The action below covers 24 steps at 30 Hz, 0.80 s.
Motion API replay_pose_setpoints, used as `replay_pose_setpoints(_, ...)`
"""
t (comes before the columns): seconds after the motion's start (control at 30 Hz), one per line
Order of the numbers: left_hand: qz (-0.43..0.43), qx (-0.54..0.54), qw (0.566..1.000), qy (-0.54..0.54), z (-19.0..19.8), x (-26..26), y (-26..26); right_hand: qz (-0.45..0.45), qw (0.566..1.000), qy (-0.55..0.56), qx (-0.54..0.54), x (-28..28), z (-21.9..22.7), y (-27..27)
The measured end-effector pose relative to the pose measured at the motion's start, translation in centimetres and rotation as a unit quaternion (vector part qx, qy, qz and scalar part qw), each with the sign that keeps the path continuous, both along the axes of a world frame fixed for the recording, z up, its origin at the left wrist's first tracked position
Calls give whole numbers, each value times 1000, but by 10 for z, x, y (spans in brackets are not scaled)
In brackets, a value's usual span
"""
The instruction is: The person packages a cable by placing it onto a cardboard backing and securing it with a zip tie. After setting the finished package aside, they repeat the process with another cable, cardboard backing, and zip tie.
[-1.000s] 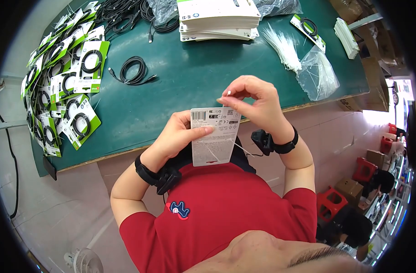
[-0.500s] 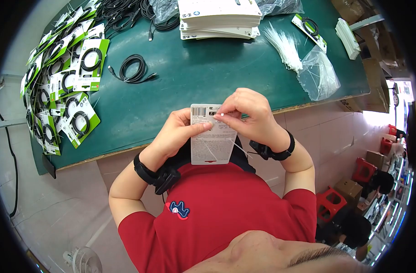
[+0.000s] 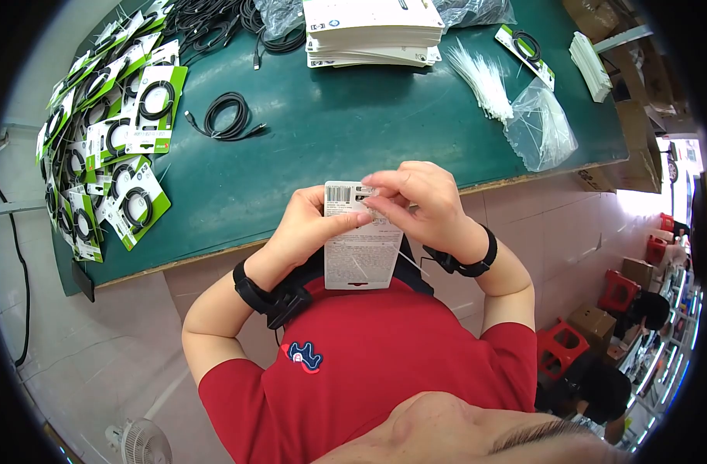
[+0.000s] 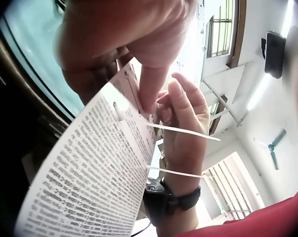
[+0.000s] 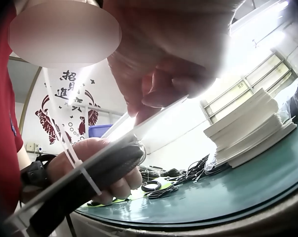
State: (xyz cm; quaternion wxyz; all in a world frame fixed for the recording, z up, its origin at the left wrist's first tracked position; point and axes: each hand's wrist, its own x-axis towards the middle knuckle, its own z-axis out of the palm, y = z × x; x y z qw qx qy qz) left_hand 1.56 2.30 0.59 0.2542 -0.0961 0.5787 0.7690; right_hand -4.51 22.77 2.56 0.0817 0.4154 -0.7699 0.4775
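Note:
My left hand [image 3: 303, 228] grips a printed white packaging card [image 3: 359, 267], thumb across its barcoded face and fingers behind. Two white cable ties [image 4: 188, 131] stick out from that face in the left wrist view. On the card's other side, the right wrist view has a black coiled cable [image 5: 89, 185] lying along it. My right hand [image 3: 429, 203] is at the card's upper right corner, index finger at the top edge and thumb tip over the print. I cannot tell whether those fingertips pinch anything.
Carded cables [image 3: 148, 116] are heaped at the table's left, near one loose coiled cable [image 3: 227, 117]. Stacked cards [image 3: 373, 39] stand at the back. Loose white cable ties [image 3: 477, 81] and a clear plastic bag [image 3: 541, 131] lie at the right. The table's front edge [image 3: 206, 267] runs before the body.
My right hand has come down from above the card's top right corner onto its upper face. A small white piece seen earlier at its fingertips no longer shows. My left hand keeps its grip.

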Motion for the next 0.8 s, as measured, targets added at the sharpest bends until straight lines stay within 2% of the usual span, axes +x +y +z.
replay_pose_setpoints(0.07, 3, -3, 1000, 3, 1, 0, 0, 17, 998, 43, -31, -5, -8, 2)
replay_pose_setpoints(0.23, 11, 0, 1000, 3, 3, 2, 2, 24, 998, 50, -39, -9, -10, 3)
replay_pose_setpoints(0.33, 13, 3, 1000, 6, 1, 2, 2, 23, 995, 97, 3, -4, -10, 3)
replay_pose_setpoints(0.47, 17, -12, 999, 27, 2, 4, 1, 13, 993, 103, 57, 3, -2, 3)
replay_pose_setpoints(0.6, 17, -36, 998, 48, 7, 5, 0, 19, 996, 85, 4, 2, -10, 5)
replay_pose_setpoints(0.8, 36, -22, 997, 59, 7, 5, 1, 22, 992, 122, 37, -2, -3, 9)
